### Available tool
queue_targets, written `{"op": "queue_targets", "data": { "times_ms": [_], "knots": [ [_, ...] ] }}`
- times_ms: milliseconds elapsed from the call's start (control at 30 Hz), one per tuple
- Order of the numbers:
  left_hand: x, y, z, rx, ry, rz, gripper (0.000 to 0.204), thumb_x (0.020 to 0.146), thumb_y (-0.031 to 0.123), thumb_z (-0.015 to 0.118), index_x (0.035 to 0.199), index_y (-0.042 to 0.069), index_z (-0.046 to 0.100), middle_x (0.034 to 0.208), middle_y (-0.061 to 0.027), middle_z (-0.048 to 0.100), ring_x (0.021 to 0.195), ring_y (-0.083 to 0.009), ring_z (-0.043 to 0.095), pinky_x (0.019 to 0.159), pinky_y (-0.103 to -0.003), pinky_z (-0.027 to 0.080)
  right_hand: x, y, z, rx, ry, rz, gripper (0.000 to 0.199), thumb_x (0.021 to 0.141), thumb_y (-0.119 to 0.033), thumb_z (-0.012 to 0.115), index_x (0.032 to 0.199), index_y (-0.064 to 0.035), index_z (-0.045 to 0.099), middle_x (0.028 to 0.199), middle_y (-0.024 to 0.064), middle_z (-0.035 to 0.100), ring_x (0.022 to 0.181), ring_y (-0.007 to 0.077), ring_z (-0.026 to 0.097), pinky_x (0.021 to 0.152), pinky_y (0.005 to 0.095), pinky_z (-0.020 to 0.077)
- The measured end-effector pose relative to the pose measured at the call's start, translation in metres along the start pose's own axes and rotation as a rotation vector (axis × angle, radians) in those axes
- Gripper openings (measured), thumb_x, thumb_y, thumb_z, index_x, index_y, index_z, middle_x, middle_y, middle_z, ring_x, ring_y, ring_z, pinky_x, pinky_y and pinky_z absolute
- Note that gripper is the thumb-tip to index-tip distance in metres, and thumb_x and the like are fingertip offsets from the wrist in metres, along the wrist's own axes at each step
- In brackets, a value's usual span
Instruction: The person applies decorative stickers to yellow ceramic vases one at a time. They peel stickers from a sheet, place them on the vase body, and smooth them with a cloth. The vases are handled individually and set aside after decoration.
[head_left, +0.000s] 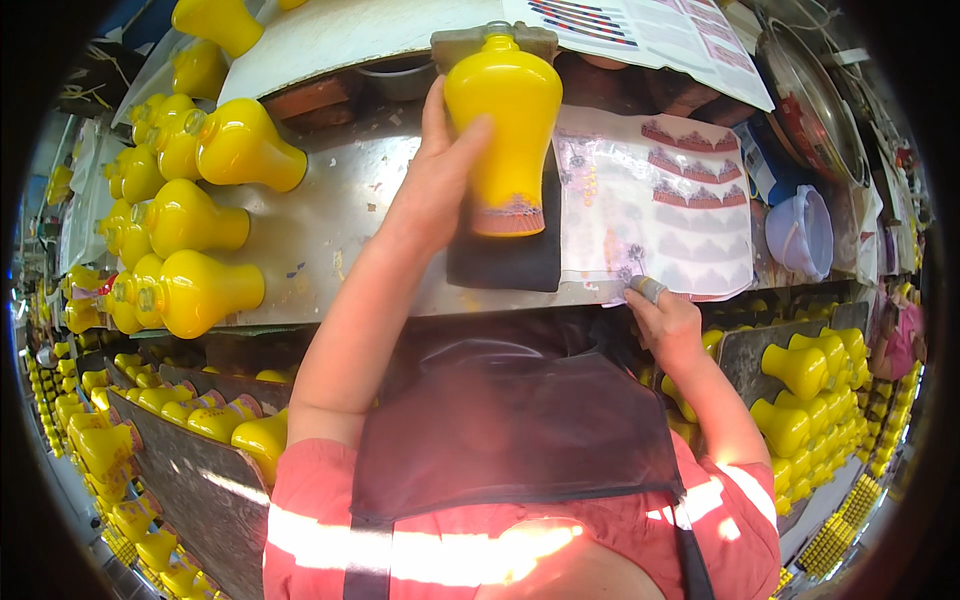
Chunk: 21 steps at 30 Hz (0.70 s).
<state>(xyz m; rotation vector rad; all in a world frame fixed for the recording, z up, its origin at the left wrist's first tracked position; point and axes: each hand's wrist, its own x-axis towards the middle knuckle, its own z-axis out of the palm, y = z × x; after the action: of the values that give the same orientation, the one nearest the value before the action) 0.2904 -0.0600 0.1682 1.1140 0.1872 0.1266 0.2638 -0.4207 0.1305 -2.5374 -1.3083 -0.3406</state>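
Grips yellow vase [508,125] with left hand [440,175], likely against rolling, and bunches right hand [668,320], cannot tell whether pinching, at printed sheet [650,215] just beyond, seemingly for easy reach.

A yellow vase [505,110] gleams at 12 o'clock, its coat smooth and glossy, its body material hidden beneath. Toward the centre lies a matt black pad [505,267]. At 2 o'clock, thin printed paper sheets [650,225] show a smooth but faintly rippled face; nearing 3, a lilac bucket [787,238] has the soft sheen of plastic. A metal tabletop [340,205], dull and flecked, stretches toward 10 o'clock, where lacquer-bright vases [245,145] shine. At 6 o'clock, a slick dark apron [510,430] resembles leather or vinyl over a matt coral cloth shirt [308,480]. At 8 o'clock stands a scuffed, wood-like board [180,460].
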Motion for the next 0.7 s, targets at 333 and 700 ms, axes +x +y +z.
{"op": "queue_targets", "data": {
  "times_ms": [333,700],
  "knots": [
    [-0.002,0.007,0.011,0.123,0.063,0.017,0.091,0.096,0.018,0.071,0.166,0.008,0.012,0.155,-0.0174,0.043,0.141,-0.0286,0.045,0.116,-0.038,0.040,0.134,0.013,-0.083,0.889,-0.455,0.996,0.021,0.098,-0.017,0.069,0.095,0.0032,0.074,0.070,-0.0054,0.063,0.056,0.0025,0.054,0.050,0.0235,0.0439],
    [-0.003,0.022,0.001,0.179,0.047,0.115,0.069,0.110,0.052,0.044,0.160,0.008,0.025,0.156,-0.0144,0.042,0.142,-0.0231,0.041,0.119,-0.040,0.032,0.240,-0.046,-0.071,-0.067,0.221,-0.296,0.029,0.075,-0.020,0.084,0.096,-0.0050,0.072,0.073,0.0052,0.057,0.054,0.0208,0.062,0.050,0.0339,0.0501]
  ]
}}
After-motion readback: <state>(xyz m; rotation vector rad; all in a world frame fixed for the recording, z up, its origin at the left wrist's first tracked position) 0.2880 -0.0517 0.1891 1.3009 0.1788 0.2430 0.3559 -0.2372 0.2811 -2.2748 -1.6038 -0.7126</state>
